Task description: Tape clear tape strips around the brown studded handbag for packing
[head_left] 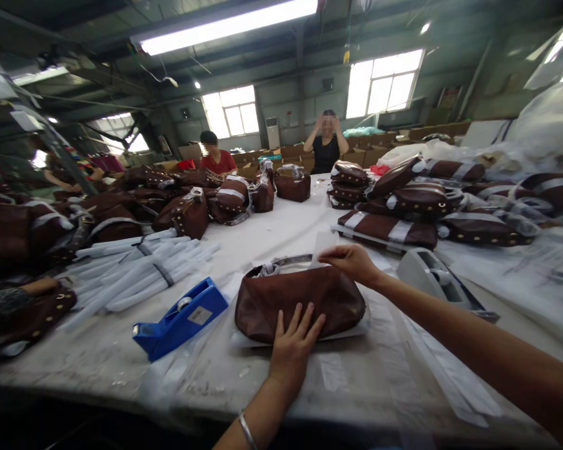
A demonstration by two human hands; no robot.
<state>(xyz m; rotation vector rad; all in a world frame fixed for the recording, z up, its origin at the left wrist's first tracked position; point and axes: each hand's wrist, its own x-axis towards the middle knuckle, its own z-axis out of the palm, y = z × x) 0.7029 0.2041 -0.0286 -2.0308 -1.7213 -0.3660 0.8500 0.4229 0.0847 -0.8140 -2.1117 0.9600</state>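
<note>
Brown leather crowds this long white-covered desk (281, 234), and the piece in hand is a soft, rounded brown leather handbag (272, 300). It lies on its side near the front edge, on a thin clear plastic sheet (356, 329). The left hand (293, 340) lies flat on the lower front of the handbag, fingers spread and palm down, its grip released (a thin silver bangle (246, 430) sits on that wrist). The right hand (351, 259) reaches in from the right to the bag's top edge. Its grip is pinched on a white paper slip (323, 244) that stands upright just above the opening, beside the wrapped handle. Just left of the handbag a blue plastic tape dispenser (181, 317) rests on the desk, angled toward the bag. Just right of it, a grey tape dispenser (429, 275) sits near the right forearm. Farther left lie bundles of white paper rolls (141, 269) bound with dark bands. Heaps of similar brown bags with white wrapping (192, 212) fill the left side of the desk, and flatter stacks of bags (394, 206) cover the right. At the far side sits a person in a red top (213, 159), and a person in a black top (327, 150) has both hands raised to the head.
</note>
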